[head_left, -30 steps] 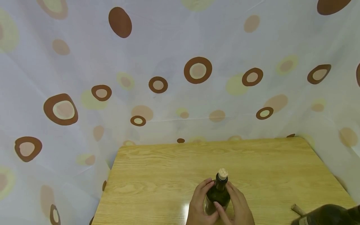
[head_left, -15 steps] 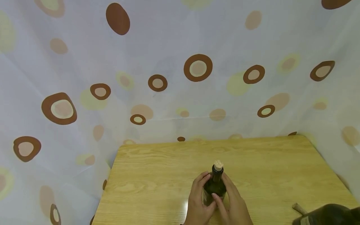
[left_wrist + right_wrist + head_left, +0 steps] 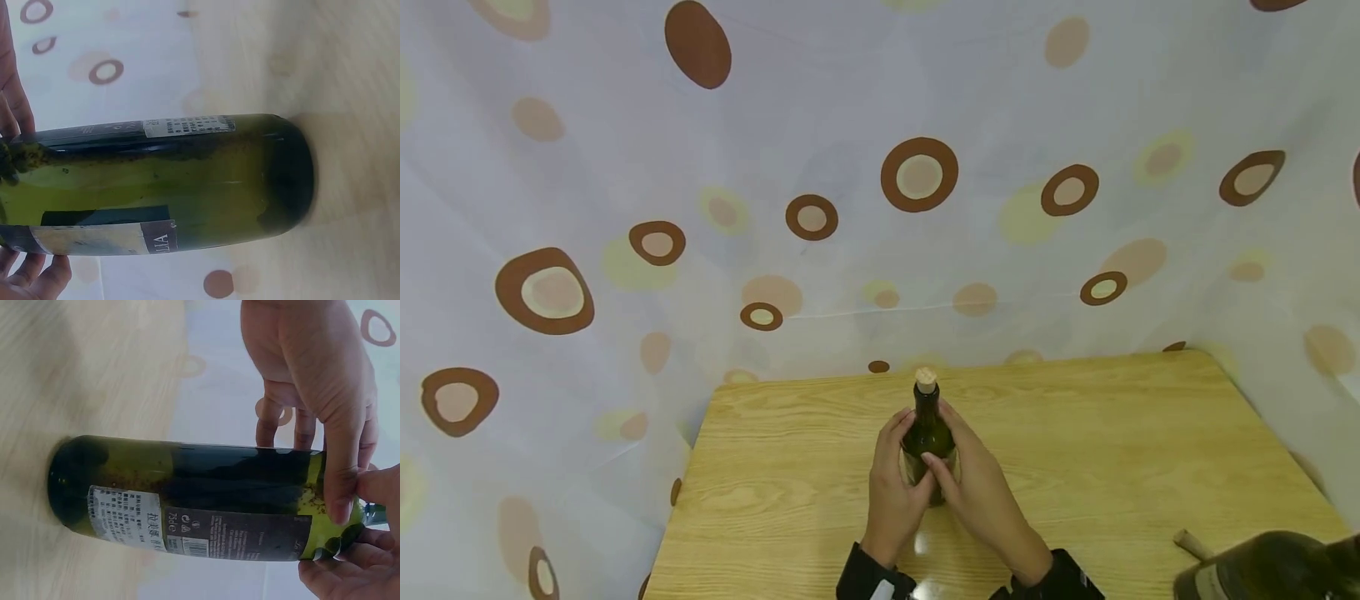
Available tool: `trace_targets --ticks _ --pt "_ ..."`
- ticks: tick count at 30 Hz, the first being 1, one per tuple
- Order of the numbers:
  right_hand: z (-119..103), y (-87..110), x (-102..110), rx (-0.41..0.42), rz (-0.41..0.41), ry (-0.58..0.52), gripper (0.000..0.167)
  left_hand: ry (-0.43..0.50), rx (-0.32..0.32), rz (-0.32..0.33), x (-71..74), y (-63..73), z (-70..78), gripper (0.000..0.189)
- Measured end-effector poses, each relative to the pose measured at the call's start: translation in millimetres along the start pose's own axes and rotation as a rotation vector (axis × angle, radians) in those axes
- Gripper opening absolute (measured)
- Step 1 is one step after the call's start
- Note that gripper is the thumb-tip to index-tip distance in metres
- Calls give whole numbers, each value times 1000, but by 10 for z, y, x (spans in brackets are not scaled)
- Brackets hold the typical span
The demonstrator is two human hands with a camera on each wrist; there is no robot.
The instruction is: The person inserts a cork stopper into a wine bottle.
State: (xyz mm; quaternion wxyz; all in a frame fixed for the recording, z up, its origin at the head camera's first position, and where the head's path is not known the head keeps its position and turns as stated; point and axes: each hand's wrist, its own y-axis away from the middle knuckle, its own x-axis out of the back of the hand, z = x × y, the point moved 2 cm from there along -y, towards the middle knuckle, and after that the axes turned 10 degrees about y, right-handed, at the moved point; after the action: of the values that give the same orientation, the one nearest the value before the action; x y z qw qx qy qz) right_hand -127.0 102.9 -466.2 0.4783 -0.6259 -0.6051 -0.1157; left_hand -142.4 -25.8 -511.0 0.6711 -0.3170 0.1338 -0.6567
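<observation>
Both hands hold a green glass wine bottle [image 3: 928, 435] near the middle of the table. It is upright, and a pale cork [image 3: 926, 379] protrudes from its mouth. My left hand [image 3: 895, 487] curls round the left side below the neck. On the opposite side my right hand [image 3: 983, 487] grips it, thumb across the front. In the left wrist view the bottle [image 3: 206, 175] appears sideways, fingers at its shoulder end. A printed back label [image 3: 244, 534] shows in the right wrist view. Whether the base touches the table or hovers just above, I cannot tell.
A second dark bottle [image 3: 1247, 567] is at the lower right, partly cut off by the frame. Beside it lies a loose cork [image 3: 1191, 544]. The wooden table [image 3: 775, 500] backs onto a spotted curtain [image 3: 850, 275], which also hangs along both sides.
Both hands have carried the bottle away from the body and to the left. Dark sleeves have come into view. The second bottle and loose cork stay in place on the table.
</observation>
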Motion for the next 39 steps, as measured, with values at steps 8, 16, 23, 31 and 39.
trace_targets --ticks 8,16,23,31,39 --pt "52 -220 -121 21 -6 25 68 -28 -8 11 80 -155 -143 66" --pt "123 -395 -194 0 -20 29 66 -65 49 -5 98 -306 -215 62" --pt "198 -517 -226 -23 -52 26 66 -101 33 10 59 -420 -300 62" --pt "271 -560 -238 -41 -96 28 65 -106 41 7 20 -439 -371 64" --pt "277 -556 67 -45 -126 148 74 -165 86 -54 -15 -469 -328 76"
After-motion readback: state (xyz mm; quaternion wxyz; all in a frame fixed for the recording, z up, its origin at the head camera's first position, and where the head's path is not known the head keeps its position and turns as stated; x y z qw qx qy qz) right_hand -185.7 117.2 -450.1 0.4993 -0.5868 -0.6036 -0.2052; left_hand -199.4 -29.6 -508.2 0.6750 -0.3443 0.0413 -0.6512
